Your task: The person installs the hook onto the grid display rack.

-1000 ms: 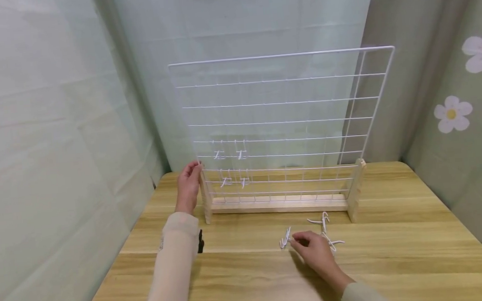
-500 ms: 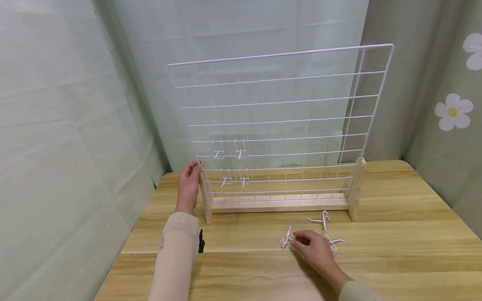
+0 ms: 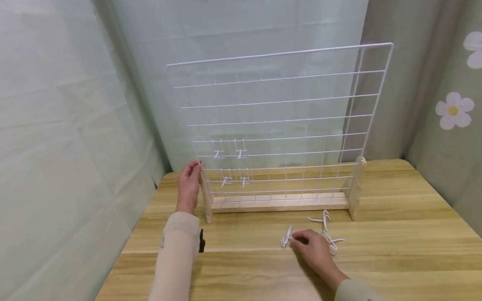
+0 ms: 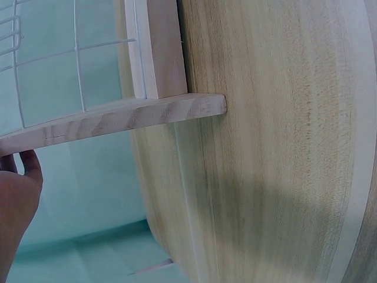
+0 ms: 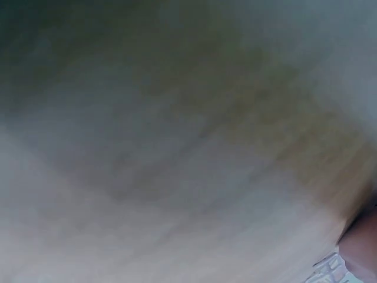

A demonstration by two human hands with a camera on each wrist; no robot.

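Note:
A white wire grid rack (image 3: 280,206) stands upright on the table in two wooden side posts joined by a wooden bar. My left hand (image 3: 188,187) holds the top of the left post (image 4: 118,119), fingertips against the wood; part of this grip is hidden. Several white wire hooks hang on the lower left of the grid, one of them an upper hook (image 3: 241,154). My right hand (image 3: 316,254) pinches the prong of a loose white wire hook (image 3: 287,237) low over the table. Whether that hook still touches the tabletop I cannot tell.
More loose white hooks (image 3: 325,220) lie on the wooden table (image 3: 404,241), right of my right hand and in front of the rack. Pale cloth (image 3: 72,136) hangs close around the table's left, back and right sides. The right wrist view is mostly blurred.
Both hands and the hooks stay almost in place. Only the head view shifts very slightly, and the right sleeve shifts a little to the left.

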